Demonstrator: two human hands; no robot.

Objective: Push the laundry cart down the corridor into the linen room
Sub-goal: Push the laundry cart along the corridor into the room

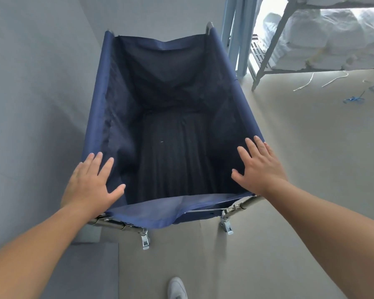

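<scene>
The laundry cart [99,100] is a deep navy fabric bag on a metal frame with casters, seen from above with nothing inside. It stands right in front of me, its left side close to a grey wall. My left hand [91,182] lies flat on the near left corner of the rim, fingers spread. Flat on the near right corner rests my right hand [259,167], fingers also apart. Neither hand is curled around the frame.
A grey wall [30,93] runs along the left. At upper right, a pale blue door frame [235,39] and a metal shelf rack [274,39] stacked with wrapped white linen [324,39]. Plastic straps [352,99] litter the beige floor. My white shoe [177,288] is below.
</scene>
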